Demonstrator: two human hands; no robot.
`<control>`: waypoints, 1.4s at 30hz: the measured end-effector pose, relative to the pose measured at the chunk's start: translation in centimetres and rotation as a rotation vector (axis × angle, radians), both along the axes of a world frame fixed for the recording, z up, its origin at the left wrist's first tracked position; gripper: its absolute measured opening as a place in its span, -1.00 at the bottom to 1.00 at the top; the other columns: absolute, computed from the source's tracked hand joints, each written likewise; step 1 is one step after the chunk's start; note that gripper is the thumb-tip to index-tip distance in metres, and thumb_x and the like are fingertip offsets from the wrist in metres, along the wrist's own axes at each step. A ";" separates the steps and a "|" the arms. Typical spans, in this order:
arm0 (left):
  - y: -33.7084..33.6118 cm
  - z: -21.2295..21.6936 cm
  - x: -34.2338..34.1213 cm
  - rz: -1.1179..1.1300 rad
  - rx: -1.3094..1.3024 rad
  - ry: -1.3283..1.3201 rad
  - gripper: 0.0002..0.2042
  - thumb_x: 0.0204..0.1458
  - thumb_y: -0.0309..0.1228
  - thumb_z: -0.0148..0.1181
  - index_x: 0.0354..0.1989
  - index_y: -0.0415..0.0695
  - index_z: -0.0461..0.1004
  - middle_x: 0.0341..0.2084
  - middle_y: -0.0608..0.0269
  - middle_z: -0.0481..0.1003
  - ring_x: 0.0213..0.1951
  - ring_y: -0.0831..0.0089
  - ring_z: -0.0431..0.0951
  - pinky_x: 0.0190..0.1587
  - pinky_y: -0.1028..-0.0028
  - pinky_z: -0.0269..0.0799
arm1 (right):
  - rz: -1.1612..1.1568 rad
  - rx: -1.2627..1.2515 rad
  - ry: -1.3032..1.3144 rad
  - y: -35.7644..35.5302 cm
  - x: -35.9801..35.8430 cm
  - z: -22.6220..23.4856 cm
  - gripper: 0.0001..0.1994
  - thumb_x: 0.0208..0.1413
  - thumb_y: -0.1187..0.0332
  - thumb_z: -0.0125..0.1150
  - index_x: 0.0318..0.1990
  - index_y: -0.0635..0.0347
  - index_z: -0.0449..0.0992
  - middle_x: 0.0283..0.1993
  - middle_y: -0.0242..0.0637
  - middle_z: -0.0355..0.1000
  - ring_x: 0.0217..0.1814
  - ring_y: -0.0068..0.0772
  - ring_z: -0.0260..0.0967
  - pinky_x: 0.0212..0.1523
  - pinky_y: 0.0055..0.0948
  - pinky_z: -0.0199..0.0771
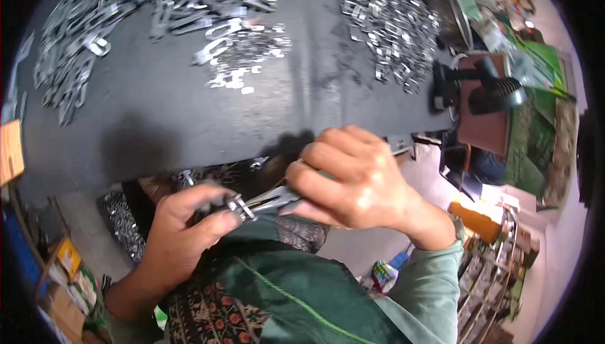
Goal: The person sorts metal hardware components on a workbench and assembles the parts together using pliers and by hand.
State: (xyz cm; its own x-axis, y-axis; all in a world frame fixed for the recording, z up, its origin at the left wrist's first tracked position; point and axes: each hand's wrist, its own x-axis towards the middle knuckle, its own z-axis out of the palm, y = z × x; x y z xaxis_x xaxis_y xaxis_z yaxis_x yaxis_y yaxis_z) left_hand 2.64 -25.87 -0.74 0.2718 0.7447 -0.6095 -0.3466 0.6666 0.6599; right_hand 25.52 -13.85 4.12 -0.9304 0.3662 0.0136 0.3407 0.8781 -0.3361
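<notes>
Shiny steel pliers (268, 200) on small buckle (236, 205)

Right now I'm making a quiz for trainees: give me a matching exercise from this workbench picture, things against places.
Things:
1. pliers
2. small metal piece
3. black clamp tool
4. heap of metal clips

Places:
a. table's right edge
b. far right of the tabletop
c. right hand
d. left hand fingertips

Pairs: 1-c, 2-d, 3-a, 4-b
</notes>
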 end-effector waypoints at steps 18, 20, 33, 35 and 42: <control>-1.8 -7.4 2.2 0.053 -0.075 0.047 -0.65 0.30 -0.41 -0.21 0.22 -0.22 0.17 -0.20 0.02 0.51 -0.36 0.34 0.58 -0.37 0.46 0.48 | -0.893 0.434 0.061 6.8 7.3 -4.4 -0.71 0.00 0.26 0.33 -0.47 0.24 0.34 -0.44 -0.10 0.41 -0.36 0.09 0.41 -0.37 -0.09 0.37; -1.6 -7.2 1.8 -0.078 -0.113 0.034 -0.68 0.31 -0.42 -0.19 0.19 -0.25 0.20 -0.28 0.06 0.55 -0.43 0.44 0.57 -0.43 0.55 0.43 | -0.886 0.335 0.051 6.7 7.4 -3.8 -0.74 -0.04 0.31 0.34 -0.44 0.24 0.35 -0.41 -0.13 0.40 -0.34 0.06 0.40 -0.35 -0.10 0.38; -1.3 -4.3 2.0 -0.109 0.011 0.096 -0.81 0.24 -0.48 -0.04 -0.07 -0.29 0.42 -0.43 0.22 0.55 -0.61 0.68 0.37 -0.53 0.65 0.31 | -0.761 0.322 0.037 2.8 7.8 -4.2 -0.75 -0.25 0.48 0.32 -0.34 0.17 0.43 -0.43 -0.25 0.30 -0.35 -0.17 0.35 -0.33 -0.27 0.35; -1.2 -3.8 2.2 -0.128 0.123 0.169 -0.85 0.22 -0.51 0.00 -0.13 -0.28 0.45 -0.48 0.29 0.54 -0.60 0.71 0.35 -0.52 0.65 0.29 | -0.702 0.370 0.039 2.3 7.5 -4.8 -0.75 -0.25 0.49 0.32 -0.35 0.18 0.43 -0.43 -0.24 0.31 -0.35 -0.16 0.35 -0.33 -0.26 0.36; 0.9 -1.1 3.4 -0.058 0.259 0.177 -0.85 0.21 -0.52 0.04 -0.12 -0.28 0.47 -0.49 0.35 0.53 -0.53 0.71 0.39 -0.46 0.62 0.32 | -0.664 0.270 0.036 0.1 5.5 -3.1 -0.78 -0.18 0.52 0.33 -0.33 0.21 0.43 -0.46 -0.23 0.31 -0.41 -0.21 0.34 -0.35 -0.31 0.36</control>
State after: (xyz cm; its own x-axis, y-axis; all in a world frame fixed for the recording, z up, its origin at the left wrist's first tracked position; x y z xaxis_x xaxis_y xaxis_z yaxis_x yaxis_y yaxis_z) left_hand 6.04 -24.92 -1.82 0.2248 0.8677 -0.4433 -0.1776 0.4838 0.8570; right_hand 31.04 -13.71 1.06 -0.5097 0.8342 0.2103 0.8244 0.5435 -0.1578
